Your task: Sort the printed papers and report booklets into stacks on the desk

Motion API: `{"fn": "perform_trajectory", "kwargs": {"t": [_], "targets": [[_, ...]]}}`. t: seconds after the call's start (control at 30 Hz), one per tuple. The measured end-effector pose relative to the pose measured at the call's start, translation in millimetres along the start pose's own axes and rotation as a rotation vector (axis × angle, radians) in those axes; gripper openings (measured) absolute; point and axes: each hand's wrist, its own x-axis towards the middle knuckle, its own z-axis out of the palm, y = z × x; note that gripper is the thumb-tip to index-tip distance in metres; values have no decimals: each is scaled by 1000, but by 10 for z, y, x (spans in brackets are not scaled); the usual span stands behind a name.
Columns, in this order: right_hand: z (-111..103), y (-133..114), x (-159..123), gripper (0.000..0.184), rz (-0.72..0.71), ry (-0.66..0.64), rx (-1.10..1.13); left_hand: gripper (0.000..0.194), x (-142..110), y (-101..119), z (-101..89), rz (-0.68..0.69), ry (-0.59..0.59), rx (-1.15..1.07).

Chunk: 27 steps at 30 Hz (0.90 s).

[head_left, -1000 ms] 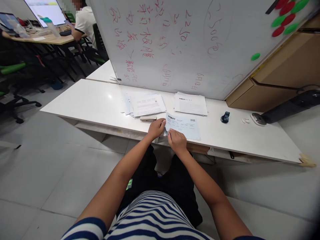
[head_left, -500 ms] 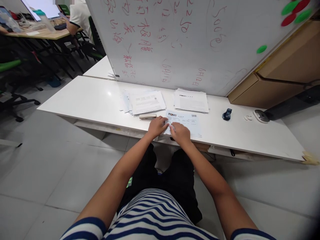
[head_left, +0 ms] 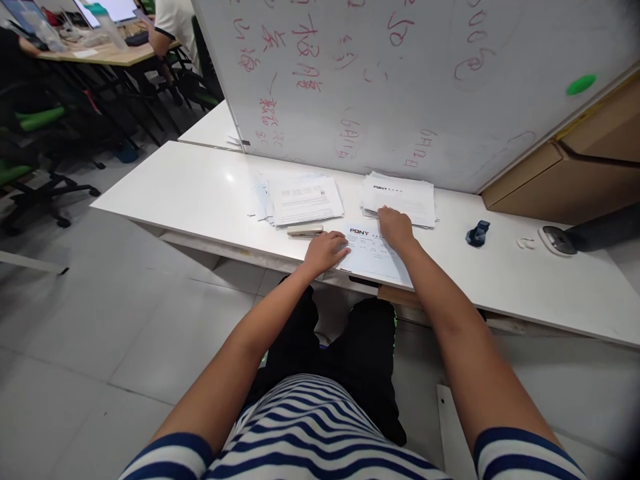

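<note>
Paper all along here, L to R, & I'd judge all of it light, bendy and a bit slick, easy to crease. From my remote feed the L pile (head_left: 304,201) is uneven, w/ sheets fanned out on its L side, so it'd prob. slide apart if pushed; best hold is both sides at once. Blue sheet (head_left: 377,261) should be floppy & weigh next to nothing; I'd take it by the near edge or a corner, w/ a light pinch. R pile (head_left: 415,205) looks a bit squarer, heavier as a block, but its top sheets could slip; near edge is the handy spot to lift one. Now positions, same order: L pile lies on the white desk (head_left: 190,193), beyond the L hand (head_left: 325,253) and over to its L. What looks like a beige stapler (head_left: 305,231) sits btwn them, just beside the fingers. L hand is open, palm down, fingers loosely bent, resting at the L edge of the blue sheet. Blue sheet lies flat by the desk's near edge, reaching from the L hand's fingertips to below the R hand (head_left: 397,230), which partly covers its far side. R hand has its fingers bent at the near L corner of the R pile; can't tell if they've pinched any paper. R pile sits just beyond that hand, close to the whiteboard (head_left: 320,87). Farther R, well apart, is a small dark blue item (head_left: 478,234), type unclear.
</note>
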Motion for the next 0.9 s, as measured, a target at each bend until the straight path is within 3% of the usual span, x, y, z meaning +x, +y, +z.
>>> {"fn": "perform_trajectory", "kwargs": {"t": [0.13, 0.33, 0.43, 0.67, 0.8, 0.9], "targets": [[-40, -22, 21, 30, 77, 0, -57, 28, -1, 4, -7, -6, 7, -16], [-200, -13, -34, 27, 150, 188, 70, 28, -4, 0, -13, 2, 2, -23], [-331, -43, -274, 34, 263, 364, 187, 27, -4, 0, -8, 7, -2, -25], [-654, -343, -1215, 50, 572, 792, 523, 26, -24, -45, 41, 102, 11, -67], [-714, -351, -1411, 48, 638, 970, 726, 27, -44, -50, 39, 104, -3, -66], [-614, -278, -1463, 42, 675, 1013, 898, 28, -58, -39, 31, 93, -14, -46]]}}
